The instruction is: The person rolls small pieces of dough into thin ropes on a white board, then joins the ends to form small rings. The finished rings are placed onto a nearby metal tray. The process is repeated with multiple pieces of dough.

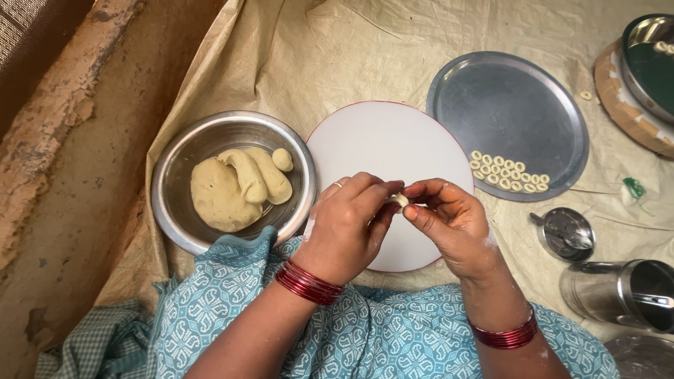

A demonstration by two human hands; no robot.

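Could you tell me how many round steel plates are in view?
2: one large steel plate lies right of the white board with dough rings on it; a second plate sits at the top right corner, partly cut off.

Person, seen from above. A stack of thin, glossy red bangles [309,282] is worn on the left wrist; a similar, narrower red stack [507,335] is worn on the right wrist. A slim, pale ring [338,184] is seen on one left finger. A teal garment [365,330] printed with white patterns is worn; forearms are left uncovered.
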